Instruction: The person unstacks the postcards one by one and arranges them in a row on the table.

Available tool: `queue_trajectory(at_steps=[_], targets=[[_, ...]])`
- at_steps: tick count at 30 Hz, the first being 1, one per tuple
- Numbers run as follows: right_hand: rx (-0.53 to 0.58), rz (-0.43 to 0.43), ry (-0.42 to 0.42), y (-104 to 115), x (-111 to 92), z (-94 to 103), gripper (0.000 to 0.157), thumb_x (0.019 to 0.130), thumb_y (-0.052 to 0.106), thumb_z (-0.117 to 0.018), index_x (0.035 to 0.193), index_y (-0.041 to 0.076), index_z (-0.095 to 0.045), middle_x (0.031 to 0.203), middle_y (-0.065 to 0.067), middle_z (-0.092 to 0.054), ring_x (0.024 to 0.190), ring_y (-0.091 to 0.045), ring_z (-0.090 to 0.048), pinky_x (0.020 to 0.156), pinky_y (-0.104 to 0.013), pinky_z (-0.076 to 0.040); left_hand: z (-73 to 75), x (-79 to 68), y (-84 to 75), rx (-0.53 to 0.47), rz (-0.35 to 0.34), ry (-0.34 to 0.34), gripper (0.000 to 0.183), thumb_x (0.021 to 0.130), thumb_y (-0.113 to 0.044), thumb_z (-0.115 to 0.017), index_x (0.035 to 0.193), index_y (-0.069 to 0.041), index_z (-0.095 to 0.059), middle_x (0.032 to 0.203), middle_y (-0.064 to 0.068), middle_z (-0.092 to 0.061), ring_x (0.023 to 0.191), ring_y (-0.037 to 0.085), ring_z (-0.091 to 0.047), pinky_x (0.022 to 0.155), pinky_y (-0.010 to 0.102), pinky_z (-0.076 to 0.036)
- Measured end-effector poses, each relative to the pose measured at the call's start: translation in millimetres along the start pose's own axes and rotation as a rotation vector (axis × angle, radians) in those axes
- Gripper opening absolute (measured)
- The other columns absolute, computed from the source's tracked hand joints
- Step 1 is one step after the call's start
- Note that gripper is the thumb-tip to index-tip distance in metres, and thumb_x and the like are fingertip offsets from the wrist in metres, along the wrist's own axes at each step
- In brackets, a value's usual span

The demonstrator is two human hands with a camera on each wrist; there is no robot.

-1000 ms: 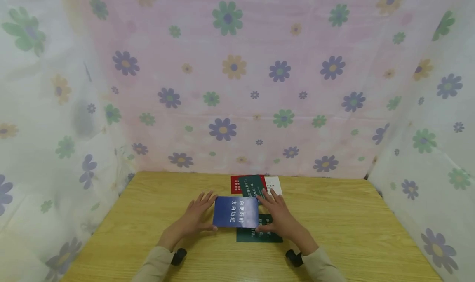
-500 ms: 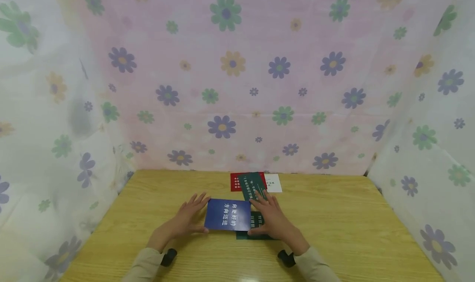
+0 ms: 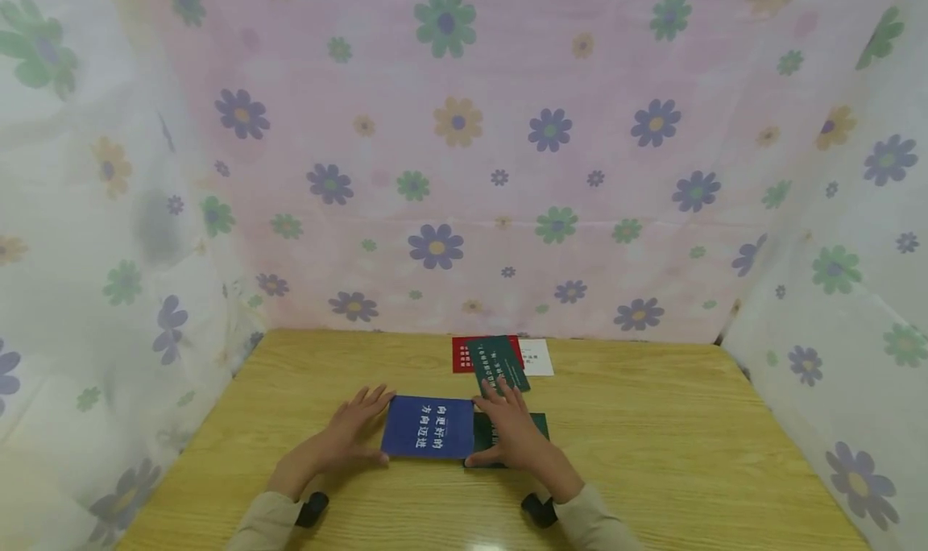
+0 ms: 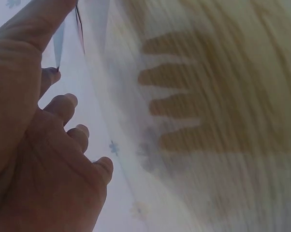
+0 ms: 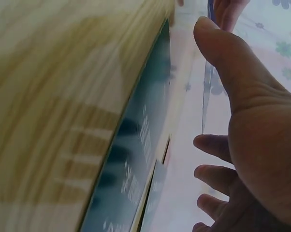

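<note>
- Left hand [image 3: 341, 437], right hand [image 3: 513, 434]: thumbs, fingers spread wide, pinching opposite ends of blue card [image 3: 409, 428].
- Blue card: flat rectangle, white print, raised over wood-grain table [image 3: 652, 438].
- Right of it: glossy green card [image 5: 140, 135], partly hand-blocked.
- Beyond it: tilted dark-green card [image 3: 499, 358] overlapping red card [image 3: 462, 358]; white card [image 3: 538, 358].

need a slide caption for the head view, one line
Left hand and right hand hold a blue card above a wood-grain table, near two dark green cards, a red card and a white card.
</note>
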State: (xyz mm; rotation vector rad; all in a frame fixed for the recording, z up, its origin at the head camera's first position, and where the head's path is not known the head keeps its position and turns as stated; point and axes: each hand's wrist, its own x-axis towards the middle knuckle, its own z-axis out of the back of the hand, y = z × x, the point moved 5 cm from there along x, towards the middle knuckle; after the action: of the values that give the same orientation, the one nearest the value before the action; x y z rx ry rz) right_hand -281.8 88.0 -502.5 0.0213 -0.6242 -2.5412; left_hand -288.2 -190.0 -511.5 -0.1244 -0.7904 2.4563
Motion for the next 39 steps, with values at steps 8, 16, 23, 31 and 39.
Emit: queue_trajectory(at_steps=[8, 16, 23, 31, 39], targets=[[0.020, -0.027, 0.041, 2, 6, -14.3, 0.098, 0.070, 0.047, -0.092, 0.147, 0.003, -0.051, 0.162, -0.022, -0.034, 0.152, -0.047, -0.021, 0.120, -0.069, -0.017, 1.7, -10.8, 5.2, -0.034, 0.063, 0.045, 0.101, 0.080, -0.035, -0.086, 0.158, 0.000, -0.032, 0.165, 0.028, -0.021, 0.150, 0.057, -0.008, 0.116, 0.077, -0.007], [0.046, -0.049, 0.080, 4, 9, -20.4, 0.097, 0.071, 0.047, -0.092, 0.148, 0.005, -0.051, 0.161, -0.021, -0.036, 0.153, -0.045, -0.021, 0.122, -0.066, -0.017, 0.0, -17.9, 12.1, -0.065, 0.128, 0.082, 0.099, 0.081, -0.037, -0.084, 0.159, -0.004, -0.032, 0.166, 0.025, -0.017, 0.152, 0.053, -0.003, 0.118, 0.074, -0.002], [0.046, -0.057, 0.089, 2, 10, -23.0, 0.097, 0.071, 0.047, -0.092, 0.148, 0.003, -0.051, 0.162, -0.021, -0.035, 0.153, -0.046, -0.020, 0.122, -0.066, -0.015, -0.3, -15.5, 11.9, -0.084, 0.122, 0.095, 0.100, 0.081, -0.037, -0.085, 0.159, -0.003, -0.031, 0.166, 0.027, -0.017, 0.152, 0.054, -0.002, 0.117, 0.074, -0.001], [0.060, -0.057, 0.100, 2, 10, -23.7, 0.096, 0.072, 0.044, -0.092, 0.148, 0.003, -0.050, 0.162, -0.022, -0.034, 0.153, -0.046, -0.018, 0.123, -0.065, -0.015, -2.7, -14.4, 15.7, -0.089, 0.105, 0.103, 0.100, 0.081, -0.036, -0.085, 0.158, 0.000, -0.032, 0.165, 0.029, -0.019, 0.150, 0.057, -0.004, 0.116, 0.076, -0.001], [0.050, -0.087, 0.121, 2, 9, -23.9, 0.095, 0.073, 0.045, -0.091, 0.149, 0.006, -0.051, 0.162, -0.020, -0.036, 0.154, -0.045, -0.019, 0.124, -0.062, -0.017, -4.0, -12.0, 16.1, -0.070, 0.122, 0.129, 0.099, 0.081, -0.037, -0.085, 0.158, -0.003, -0.034, 0.165, 0.028, -0.018, 0.150, 0.057, -0.004, 0.116, 0.075, 0.000]])
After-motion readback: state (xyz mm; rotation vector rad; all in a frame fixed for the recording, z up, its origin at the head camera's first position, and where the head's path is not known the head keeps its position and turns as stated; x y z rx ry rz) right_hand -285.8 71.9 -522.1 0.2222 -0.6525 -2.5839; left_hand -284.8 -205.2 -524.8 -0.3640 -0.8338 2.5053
